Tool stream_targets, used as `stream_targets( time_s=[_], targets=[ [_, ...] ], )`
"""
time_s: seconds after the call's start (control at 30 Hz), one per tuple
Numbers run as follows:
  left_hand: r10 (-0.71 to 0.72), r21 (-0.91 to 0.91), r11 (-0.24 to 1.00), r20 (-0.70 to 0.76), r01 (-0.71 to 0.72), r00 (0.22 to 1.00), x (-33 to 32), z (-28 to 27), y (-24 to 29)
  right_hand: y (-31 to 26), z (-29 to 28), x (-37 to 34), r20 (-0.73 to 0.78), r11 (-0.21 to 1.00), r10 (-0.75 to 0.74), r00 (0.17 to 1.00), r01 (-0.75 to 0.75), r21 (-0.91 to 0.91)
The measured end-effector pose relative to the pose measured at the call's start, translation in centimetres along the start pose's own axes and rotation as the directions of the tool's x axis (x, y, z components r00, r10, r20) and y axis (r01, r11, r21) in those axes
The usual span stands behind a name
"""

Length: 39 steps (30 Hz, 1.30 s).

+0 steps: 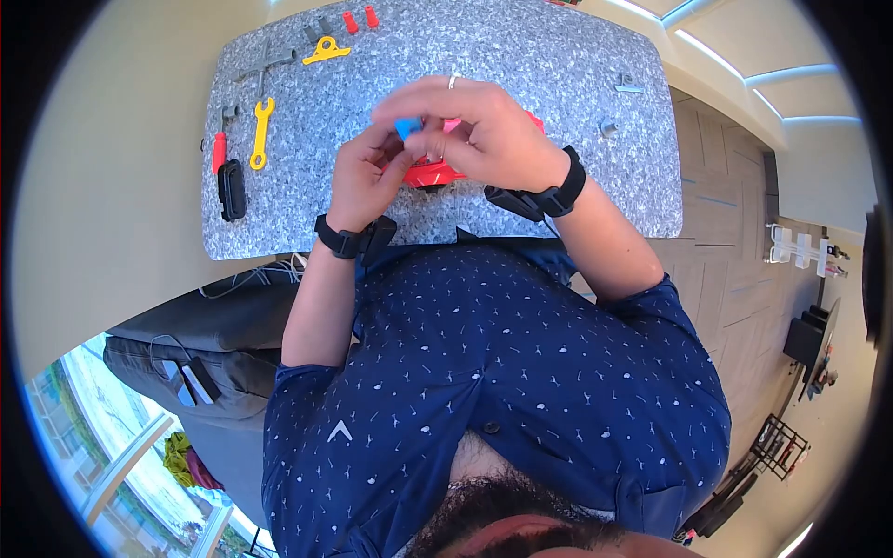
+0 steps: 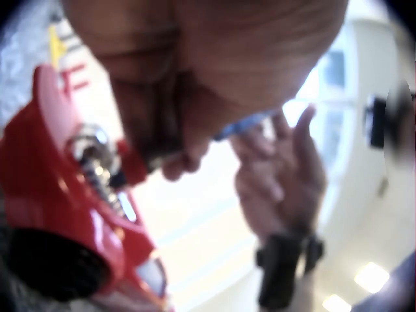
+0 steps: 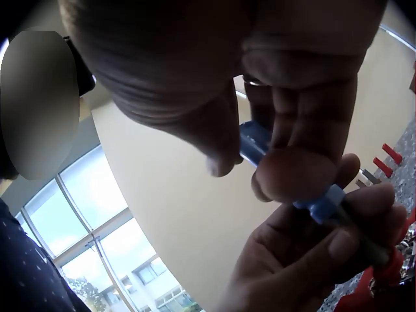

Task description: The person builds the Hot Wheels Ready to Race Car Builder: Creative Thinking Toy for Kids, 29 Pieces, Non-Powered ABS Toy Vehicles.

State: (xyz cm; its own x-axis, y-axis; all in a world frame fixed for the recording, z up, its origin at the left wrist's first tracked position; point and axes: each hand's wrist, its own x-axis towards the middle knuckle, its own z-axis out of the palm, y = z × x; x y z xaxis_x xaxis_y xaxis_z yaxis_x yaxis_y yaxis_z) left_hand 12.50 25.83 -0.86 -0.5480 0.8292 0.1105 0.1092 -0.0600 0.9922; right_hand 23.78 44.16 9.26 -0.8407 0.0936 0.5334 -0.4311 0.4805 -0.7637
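Both hands meet over a red toy car (image 1: pixel 433 174) near the front of the table. In the right wrist view, the right hand (image 1: pixel 498 130) has its fingers curled round a blue-handled toy tool (image 3: pixel 255 140), much of it hidden by the fingers. Lower down, the left hand (image 1: pixel 365 181) pinches the tool's grey shaft below its blue collar (image 3: pixel 333 198). The left wrist view shows the left fingertips just beside a red part at the car's silver engine (image 2: pixel 94 156). A black wheel (image 2: pixel 55 263) shows on the car's near side.
At the table's left lie a yellow wrench (image 1: pixel 261 135), a red-handled tool (image 1: pixel 219 152) and a black case-like object (image 1: pixel 232 191). Farther back are a grey tool (image 1: pixel 265 63), a yellow bracket (image 1: pixel 326 50) and red pieces (image 1: pixel 351 22). Small grey parts (image 1: pixel 608 129) lie right.
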Motion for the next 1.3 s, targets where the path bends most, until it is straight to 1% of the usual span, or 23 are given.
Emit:
stream_targets(
  time_s=[0.1, 0.17, 0.2, 0.3, 0.37, 0.4, 0.43, 0.5, 0.57, 0.6, 0.67, 0.7, 0.8, 0.9, 0.97, 1.0, 1.07, 1.1, 1.2, 1.27, 1.3],
  targets=[
    [0.112, -0.115, 0.986, -0.081, -0.121, 0.99, 0.1, 1.4, 1.0, 0.3, -0.2, -0.4, 0.01, 0.994, 0.087, 0.996, -0.086, -0.065],
    [0.034, -0.143, 0.988, -0.101, -0.048, 0.994, 0.0, 1.2, 0.7, -0.6, -0.7, -0.3, 0.024, 0.973, 0.178, 0.984, -0.172, -0.156],
    [-0.005, -0.158, 0.987, -0.112, -0.013, 0.994, 0.0, 1.1, 0.6, -0.6, -0.6, -0.2, 0.017, 0.978, 0.151, 0.988, -0.147, -0.149],
    [-0.046, -0.12, 0.992, -0.088, 0.035, 0.995, -0.1, 0.7, 0.4, -0.2, -0.3, -0.2, 0.017, 0.987, 0.088, 0.996, -0.085, -0.138],
    [0.095, 0.106, 0.991, -0.126, -0.082, 0.987, 0.0, 0.7, 0.5, 0.0, -0.4, -0.2, 0.038, 0.989, 0.06, 0.997, -0.054, -0.14],
    [0.169, 0.219, 0.966, -0.131, -0.138, 0.977, 0.2, 0.7, 0.7, -0.1, -0.4, -0.2, 0.039, 0.988, 0.064, 0.997, -0.058, -0.14],
    [0.257, 0.349, 0.913, -0.1, -0.208, 0.961, 0.6, 0.5, 1.0, -0.4, -0.4, -0.2, 0.038, 0.988, 0.07, 0.997, -0.064, -0.141],
    [0.41, 0.579, 0.745, -0.004, -0.332, 0.912, 1.4, -0.1, 1.4, -0.6, -0.5, -0.4, 0.049, 0.985, 0.091, 0.995, -0.083, -0.148],
    [0.258, 0.527, 0.818, 0.021, -0.23, 0.966, 1.1, -0.3, 0.3, -0.4, -0.4, -0.4, 0.076, 0.981, 0.116, 0.99, -0.103, -0.162],
    [0.182, 0.502, 0.847, 0.037, -0.176, 0.983, 1.0, -0.4, -0.2, -0.2, -0.3, -0.4, 0.06, 0.981, 0.065, 0.996, -0.053, -0.186],
    [0.138, 0.501, 0.855, 0.024, -0.131, 0.99, 0.9, -0.3, -0.6, 0.4, 0.1, -0.5, 0.027, 0.97, -0.035, 0.999, 0.04, -0.238],
    [0.114, 0.5, 0.859, 0.02, -0.108, 0.993, 0.9, -0.2, -0.8, 0.4, 0.0, -0.6, 0.023, 0.969, -0.023, 0.999, 0.028, -0.247],
    [0.186, 0.449, 0.882, -0.048, -0.145, 0.981, 1.1, 0.5, -0.4, 0.1, 0.0, -0.6, 0.011, 0.961, 0.006, 1.0, -0.003, -0.276],
    [0.196, 0.439, 0.886, -0.062, -0.149, 0.979, 1.0, 0.6, -0.4, -0.2, 0.2, -0.6, 0.002, 0.955, 0.01, 1.0, -0.009, -0.296],
    [0.135, 0.482, 0.87, -0.024, -0.107, 0.99, 0.8, 0.1, -0.7, -0.1, 0.2, -0.7, 0.008, 0.955, 0.003, 1.0, -0.001, -0.296],
    [0.105, 0.503, 0.86, -0.006, -0.087, 0.994, 0.7, 0.0, -0.8, 0.1, 0.4, -0.6, -0.009, 0.957, -0.026, 1.0, 0.022, -0.29],
    [0.185, 0.491, 0.856, -0.003, -0.16, 0.983, 0.8, 0.3, -0.1, 0.5, 0.7, -0.6, -0.046, 0.957, -0.082, 0.996, 0.066, -0.282],
    [0.225, 0.485, 0.852, 0.0, -0.197, 0.974, 0.8, 0.5, 0.1, 0.4, 0.7, -0.8, -0.046, 0.961, -0.066, 0.997, 0.05, -0.273],
    [0.175, 0.389, 0.908, -0.024, -0.152, 0.984, 1.0, 0.8, 0.0, 0.0, 0.7, -1.3, -0.035, 0.966, -0.03, 0.999, 0.02, -0.257],
    [0.146, 0.408, 0.904, -0.01, -0.129, 0.989, 0.9, 0.6, -0.5, -0.2, 0.5, -1.8, -0.013, 0.966, -0.02, 1.0, 0.016, -0.259],
    [0.131, 0.418, 0.901, -0.003, -0.118, 0.991, 0.9, 0.5, -0.7, -0.4, 0.0, -1.9, -0.062, 0.968, -0.069, 0.996, 0.052, -0.246]
  ],
)
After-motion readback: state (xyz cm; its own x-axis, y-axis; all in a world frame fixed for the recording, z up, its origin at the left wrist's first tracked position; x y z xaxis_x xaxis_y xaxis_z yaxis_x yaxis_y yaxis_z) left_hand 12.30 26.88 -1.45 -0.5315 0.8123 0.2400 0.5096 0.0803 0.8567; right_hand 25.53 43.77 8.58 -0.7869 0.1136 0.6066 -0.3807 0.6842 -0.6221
